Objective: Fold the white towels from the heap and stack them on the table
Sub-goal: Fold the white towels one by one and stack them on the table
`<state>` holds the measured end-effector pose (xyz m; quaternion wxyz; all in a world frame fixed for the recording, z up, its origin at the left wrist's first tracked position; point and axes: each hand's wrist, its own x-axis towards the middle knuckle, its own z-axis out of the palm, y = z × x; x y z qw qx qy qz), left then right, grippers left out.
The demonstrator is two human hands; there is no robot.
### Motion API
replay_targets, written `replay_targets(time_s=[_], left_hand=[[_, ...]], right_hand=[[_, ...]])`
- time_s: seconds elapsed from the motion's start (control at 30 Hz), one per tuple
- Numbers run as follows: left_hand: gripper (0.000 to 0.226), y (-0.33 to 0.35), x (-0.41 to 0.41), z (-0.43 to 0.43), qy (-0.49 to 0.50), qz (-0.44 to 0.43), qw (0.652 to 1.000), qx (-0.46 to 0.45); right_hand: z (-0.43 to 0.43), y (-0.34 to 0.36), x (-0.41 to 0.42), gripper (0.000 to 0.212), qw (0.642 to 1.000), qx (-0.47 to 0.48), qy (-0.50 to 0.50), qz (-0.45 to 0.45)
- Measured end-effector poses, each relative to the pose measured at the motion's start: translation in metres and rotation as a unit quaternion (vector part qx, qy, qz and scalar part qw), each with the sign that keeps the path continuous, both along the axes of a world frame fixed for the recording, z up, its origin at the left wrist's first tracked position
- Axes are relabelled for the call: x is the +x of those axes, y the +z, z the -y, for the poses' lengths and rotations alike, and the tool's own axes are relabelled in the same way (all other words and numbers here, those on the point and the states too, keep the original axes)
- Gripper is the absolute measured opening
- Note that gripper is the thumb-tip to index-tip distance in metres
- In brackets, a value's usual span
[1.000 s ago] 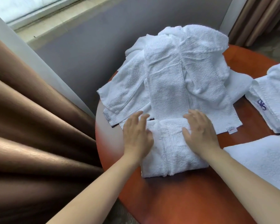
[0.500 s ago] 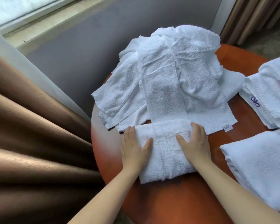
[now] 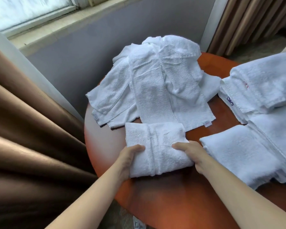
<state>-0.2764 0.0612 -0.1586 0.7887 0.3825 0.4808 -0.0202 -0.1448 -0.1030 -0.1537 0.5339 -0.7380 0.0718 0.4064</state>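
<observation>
Fingers of left hand [image 3: 128, 160] and right hand [image 3: 194, 154] beneath folded towel [image 3: 155, 146], thumbs atop — pinch grip — squarish, crease toward heap [image 3: 158, 83].

Brown curtain [image 3: 31, 146] falling in heavy folds down the left, a bright window [image 3: 28, 9] up top over a pale sill [image 3: 56, 28], grey wall [image 3: 106, 47] beneath it, and a beige pleated curtain [image 3: 248, 22] hanging at the upper right above patterned carpet [image 3: 261, 48].

A round reddish tabletop [image 3: 163, 200] stands below a grey wall [image 3: 82, 52] and daylit window [image 3: 23, 10]; brown curtains [image 3: 23, 146] hang left.
</observation>
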Motion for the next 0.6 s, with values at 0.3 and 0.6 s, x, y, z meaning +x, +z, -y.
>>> replay_targets(time_s=[0.3,0.6], left_hand=[[0.071,0.033,0.035,0.074,-0.072,0.178,0.981,-0.039],[0.067,0.000,0.079,0.206,-0.023,0.224,0.974,-0.027]], right_hand=[[0.091,0.070,0.028,0.025,0.993,0.035,-0.032,0.111],[0.185,0.048,0.035,0.043,0.917,0.207,-0.341,-0.018]])
